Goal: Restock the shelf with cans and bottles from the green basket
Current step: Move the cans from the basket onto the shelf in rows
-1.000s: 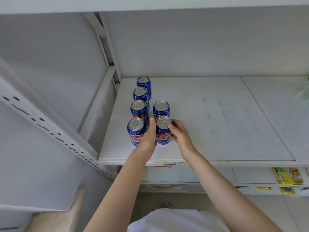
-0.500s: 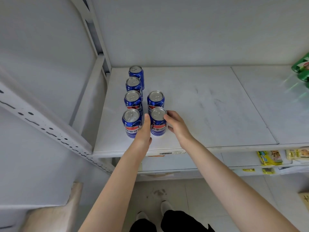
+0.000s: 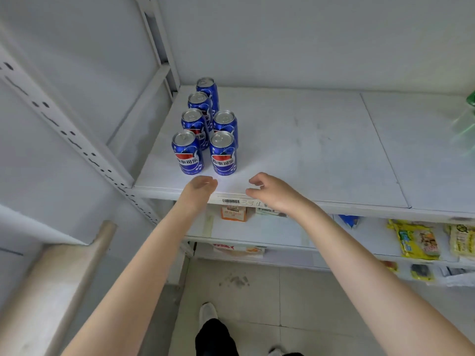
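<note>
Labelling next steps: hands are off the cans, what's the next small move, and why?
Probably turn to the basket for another can: left hand and right hand are empty, six blue cans stand upright, and the shelf has bare room. The basket is out of view.

Six blue cans are standing on the shelf: four in the left file, two in the right. Two hands are showing, left hand and right hand. At least two yellow packets are lying below.

Green object cut off at the right edge, blurred; front cans partly hide the rear cans
</note>
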